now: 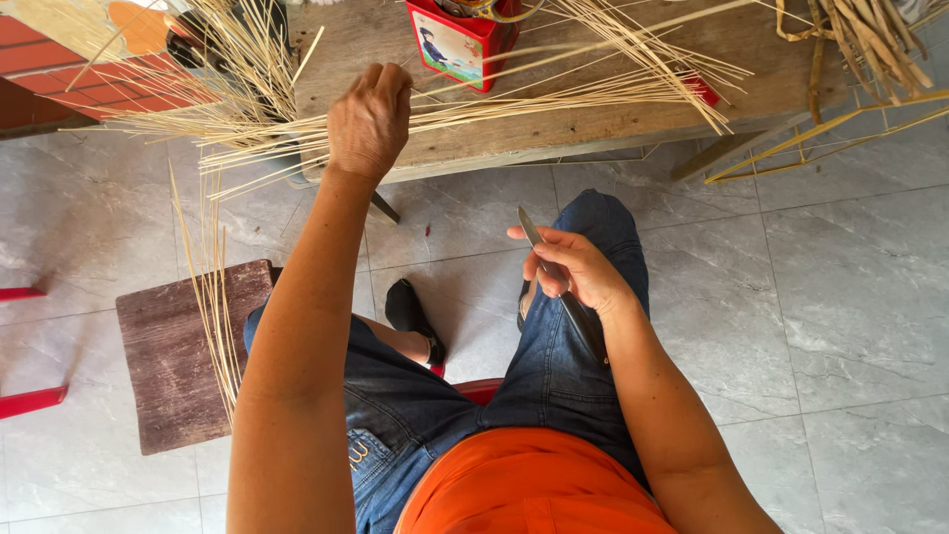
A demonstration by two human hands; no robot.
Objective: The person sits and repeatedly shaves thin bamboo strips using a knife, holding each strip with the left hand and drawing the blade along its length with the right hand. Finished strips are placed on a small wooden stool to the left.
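At far left, red plastic edges (25, 400) on grey tiled floor (850, 297). Beside them, small dark wooden stool (163, 361) with a few thin pale bamboo strips (213, 297) hanging over its right edge. Above, left hand (369, 121) raised to the near edge of rough wooden bench (554, 124), fingers curled shut around a bundle of long pale bamboo splints (554, 94) fanned along the bench top. Behind the splints, red rectangular tin box (460, 42) with a picture on its side. Lower down, over a blue-denim knee, right hand (578, 272) closed on slim metal knife (554, 277), blade pointing up and away. At far right, light bamboo frame (820, 138) leaning off the bench end.
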